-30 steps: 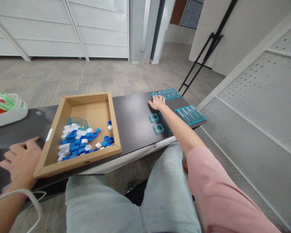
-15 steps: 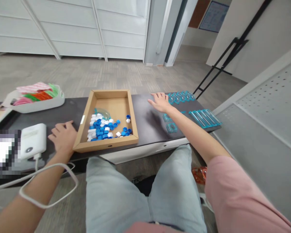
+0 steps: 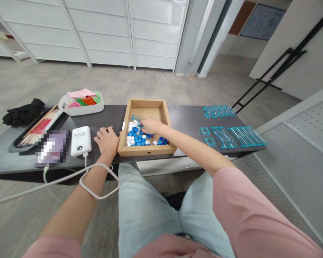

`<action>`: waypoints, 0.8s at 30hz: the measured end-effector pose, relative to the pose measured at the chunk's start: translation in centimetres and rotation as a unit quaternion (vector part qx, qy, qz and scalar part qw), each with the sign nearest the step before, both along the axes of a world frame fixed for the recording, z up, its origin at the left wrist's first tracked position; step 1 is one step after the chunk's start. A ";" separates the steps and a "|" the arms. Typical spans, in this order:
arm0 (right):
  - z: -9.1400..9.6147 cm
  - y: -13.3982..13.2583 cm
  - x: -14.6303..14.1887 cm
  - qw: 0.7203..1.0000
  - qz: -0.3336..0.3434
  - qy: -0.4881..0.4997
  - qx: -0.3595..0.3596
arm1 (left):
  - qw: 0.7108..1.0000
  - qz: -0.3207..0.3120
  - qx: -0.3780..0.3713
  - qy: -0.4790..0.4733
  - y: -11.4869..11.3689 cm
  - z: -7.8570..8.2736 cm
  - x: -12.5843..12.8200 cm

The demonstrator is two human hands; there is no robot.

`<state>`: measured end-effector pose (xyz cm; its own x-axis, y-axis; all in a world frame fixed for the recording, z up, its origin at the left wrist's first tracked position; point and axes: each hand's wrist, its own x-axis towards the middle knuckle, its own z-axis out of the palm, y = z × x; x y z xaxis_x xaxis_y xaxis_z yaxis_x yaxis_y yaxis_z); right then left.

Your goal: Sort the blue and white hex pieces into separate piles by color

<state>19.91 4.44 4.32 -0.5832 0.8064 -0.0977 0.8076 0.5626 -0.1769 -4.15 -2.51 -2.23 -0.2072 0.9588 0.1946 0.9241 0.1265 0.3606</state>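
A shallow cardboard tray [image 3: 165, 123] sits on the dark table [image 3: 185, 118] and holds several small blue and white caps [image 3: 136, 138]. My right hand [image 3: 150, 126] reaches into the tray over the caps, fingers curled down onto them; whether it holds one is hidden. My left hand [image 3: 107, 140] lies flat on the table against the tray's left wall, fingers spread. Clear blue plastic pieces [image 3: 218, 111] and blue tubes [image 3: 242, 136] lie at the table's right end.
A white power bank [image 3: 81, 141] with a white cable [image 3: 97, 179] lies left of my left hand. Further left are a blurred patch, a dark tray of sticks [image 3: 37, 127], a white container of coloured strips [image 3: 82, 102] and black gloves [image 3: 23, 111].
My right hand left the blue plastic pieces at the right and moved left into the cardboard tray. The view swung left, showing more of the table's left side. My left hand stayed beside the tray.
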 end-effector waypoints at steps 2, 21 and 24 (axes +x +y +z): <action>-0.1 0.2 0.0 1.000 0.002 0.018 0.003 | 1.000 -0.004 0.008 -0.008 -0.1 0.1 0.1; 1.4 0.2 15.4 0.955 -0.061 0.215 0.193 | 1.000 0.012 0.021 0.008 0.4 -1.1 -0.1; 1.0 -0.6 21.7 0.949 -0.162 0.201 0.182 | 1.000 0.005 0.021 0.004 0.4 -1.2 -0.5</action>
